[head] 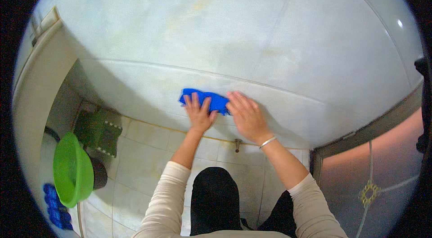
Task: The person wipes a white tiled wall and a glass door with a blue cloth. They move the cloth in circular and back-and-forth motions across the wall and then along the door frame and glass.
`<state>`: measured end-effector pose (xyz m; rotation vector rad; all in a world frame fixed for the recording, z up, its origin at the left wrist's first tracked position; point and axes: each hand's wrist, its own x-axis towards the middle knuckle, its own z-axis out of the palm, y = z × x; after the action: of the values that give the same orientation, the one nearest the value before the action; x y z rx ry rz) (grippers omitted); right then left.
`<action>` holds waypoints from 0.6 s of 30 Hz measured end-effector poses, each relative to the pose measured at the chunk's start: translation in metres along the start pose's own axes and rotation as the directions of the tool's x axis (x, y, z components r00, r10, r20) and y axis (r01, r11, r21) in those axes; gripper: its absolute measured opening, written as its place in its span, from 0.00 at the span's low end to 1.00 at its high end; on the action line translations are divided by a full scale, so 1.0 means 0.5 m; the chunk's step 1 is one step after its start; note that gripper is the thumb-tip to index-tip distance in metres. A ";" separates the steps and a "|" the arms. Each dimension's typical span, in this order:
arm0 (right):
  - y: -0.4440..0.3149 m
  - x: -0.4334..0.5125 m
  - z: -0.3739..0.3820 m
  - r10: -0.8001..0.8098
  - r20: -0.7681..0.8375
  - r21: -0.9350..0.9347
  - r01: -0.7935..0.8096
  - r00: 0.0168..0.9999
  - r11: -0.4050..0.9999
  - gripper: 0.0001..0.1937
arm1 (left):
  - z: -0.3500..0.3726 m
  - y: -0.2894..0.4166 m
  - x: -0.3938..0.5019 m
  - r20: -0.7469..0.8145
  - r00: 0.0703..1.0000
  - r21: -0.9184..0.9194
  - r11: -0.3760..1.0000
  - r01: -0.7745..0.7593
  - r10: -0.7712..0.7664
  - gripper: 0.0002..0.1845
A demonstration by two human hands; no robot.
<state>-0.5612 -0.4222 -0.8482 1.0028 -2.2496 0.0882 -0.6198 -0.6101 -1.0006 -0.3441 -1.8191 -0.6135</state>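
A blue cloth (217,103) lies flattened against the pale marbled wall tiles (216,35), low on the wall. My left hand (200,113) presses on the cloth's left and middle part with its fingers spread. At the cloth's right end is my right hand (248,116), its fingertips over the edge and its palm side towards the wall. A silver-coloured bangle (268,141) circles my right wrist. Motion slightly blurs the right hand.
A bright green plastic basin (72,170) stands tilted at the left, before a dark round container (99,173). Behind are a dark green mat (98,131) and a pale basin-like fixture (44,59). A doorstop (238,145) sits near the wall base. At right is a framed panelled door (371,170).
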 end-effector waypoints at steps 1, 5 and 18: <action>0.002 -0.022 0.002 -0.023 0.058 0.026 0.021 0.998 0.999 0.20 | -0.014 -0.022 -0.011 0.041 0.999 0.019 0.999 0.027 -0.028 0.32; 0.019 -0.057 0.003 0.049 -0.101 0.130 -0.036 0.994 0.991 0.22 | -0.049 -0.048 0.058 -0.057 0.976 0.050 0.976 0.214 -0.211 0.40; 0.047 -0.130 0.073 0.400 -0.150 0.157 -0.377 0.904 0.913 0.32 | 0.041 -0.045 -0.045 0.369 0.910 0.163 0.950 -0.266 0.191 0.26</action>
<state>-0.5657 -0.3758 -0.9109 0.5636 -2.2654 0.4807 -0.6401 -0.6155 -1.0319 -0.5423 -2.1217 -0.1972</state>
